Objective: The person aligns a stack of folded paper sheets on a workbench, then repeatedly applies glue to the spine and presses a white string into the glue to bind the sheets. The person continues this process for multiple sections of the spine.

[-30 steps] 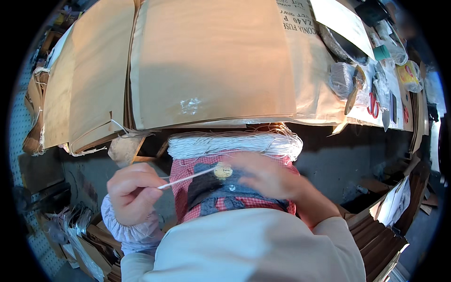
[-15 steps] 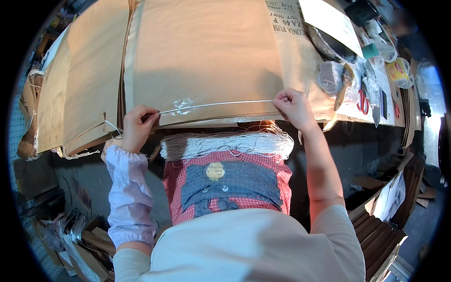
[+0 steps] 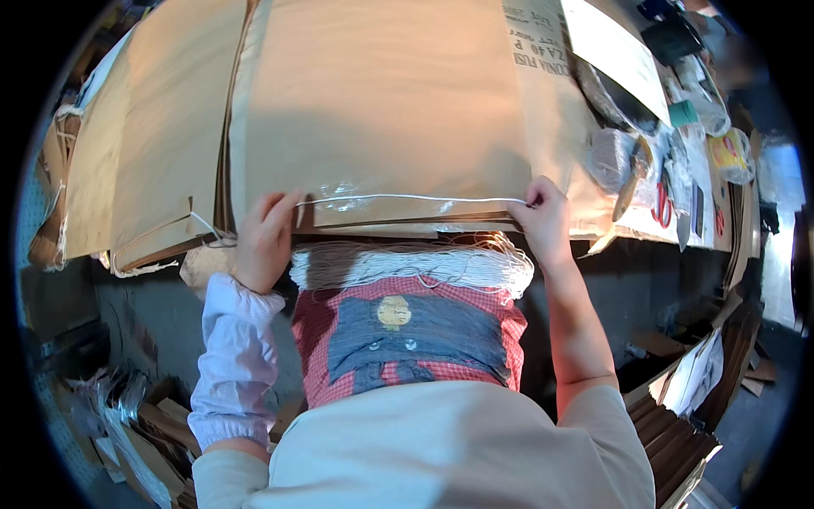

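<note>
A white string [image 3: 407, 198] runs across the near part of a large brown paper sheet [image 3: 390, 110], with a slight bow. My right hand [image 3: 545, 222] is closed in a pinch on its right end. At the other end, the fingertips of my left hand [image 3: 264, 242] are together on the string, partly blurred, near the sheet's front left corner. Under the string lies a shiny clear patch [image 3: 337, 191] on the paper. Below the table edge, a thick bundle of white strings [image 3: 407, 270] lies across my lap on a red checked apron [image 3: 318, 339].
Another brown paper stack [image 3: 165, 127], tied with string, lies at the left. On the right are red-handled scissors [image 3: 662, 206], a knife [image 3: 683, 222], a plastic-wrapped roll [image 3: 610, 159] and a white sheet [image 3: 615, 55]. Folded cardboard [image 3: 670, 424] stands low at the right.
My left hand has turned and its fingers have straightened somewhat at the string's end. The string looks less taut. My right hand is slightly farther right in view, which has itself shifted.
</note>
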Motion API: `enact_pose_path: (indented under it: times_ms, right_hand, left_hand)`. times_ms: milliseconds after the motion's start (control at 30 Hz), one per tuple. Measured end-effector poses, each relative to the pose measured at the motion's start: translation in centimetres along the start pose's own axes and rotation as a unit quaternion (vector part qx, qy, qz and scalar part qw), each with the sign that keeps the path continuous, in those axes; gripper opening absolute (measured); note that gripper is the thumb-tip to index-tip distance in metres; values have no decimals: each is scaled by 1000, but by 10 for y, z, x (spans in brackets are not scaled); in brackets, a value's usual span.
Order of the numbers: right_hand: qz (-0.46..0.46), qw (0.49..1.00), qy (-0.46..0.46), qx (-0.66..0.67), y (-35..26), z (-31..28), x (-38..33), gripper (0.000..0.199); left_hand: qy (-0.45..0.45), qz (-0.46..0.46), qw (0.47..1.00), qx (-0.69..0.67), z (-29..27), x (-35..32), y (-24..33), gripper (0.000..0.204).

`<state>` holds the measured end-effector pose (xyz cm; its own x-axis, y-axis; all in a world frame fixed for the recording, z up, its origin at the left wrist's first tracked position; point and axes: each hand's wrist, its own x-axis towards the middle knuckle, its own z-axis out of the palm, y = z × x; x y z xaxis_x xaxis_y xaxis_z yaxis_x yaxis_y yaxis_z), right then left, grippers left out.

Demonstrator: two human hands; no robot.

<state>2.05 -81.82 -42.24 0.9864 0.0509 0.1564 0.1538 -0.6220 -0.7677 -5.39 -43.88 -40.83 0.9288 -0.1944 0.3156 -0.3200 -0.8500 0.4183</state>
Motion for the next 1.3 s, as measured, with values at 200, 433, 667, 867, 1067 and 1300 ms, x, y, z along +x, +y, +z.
enact_pose_path:
  times_ms: [200, 433, 667, 867, 1067, 1300]
  right_hand:
    - [-329, 938, -3, -115, -27, 2, 0, 20]
    - [23, 983, -153, 98, -19, 3, 19, 11]
    - [-82, 984, -47, -153, -24, 27, 16, 17]
    - [-207, 960, -31, -185, -69, 71, -9, 53]
    - [-39, 934, -92, -342, -62, 48, -20, 81]
    - [12, 949, 36, -313, -27, 23, -9, 57]
  left_hand:
    - [-102, 37, 993, -47, -16, 9, 2, 34]
    - [-152, -85, 977, -122, -30, 26, -9, 25]
    - [-12, -157, 982, 108, 12, 22, -2, 13]
    - [39, 66, 994, 82, 33, 24, 51, 43]
    - [-139, -149, 964, 171, 19, 8, 31, 97]
    - [-16, -154, 986, 60, 16, -12, 0, 64]
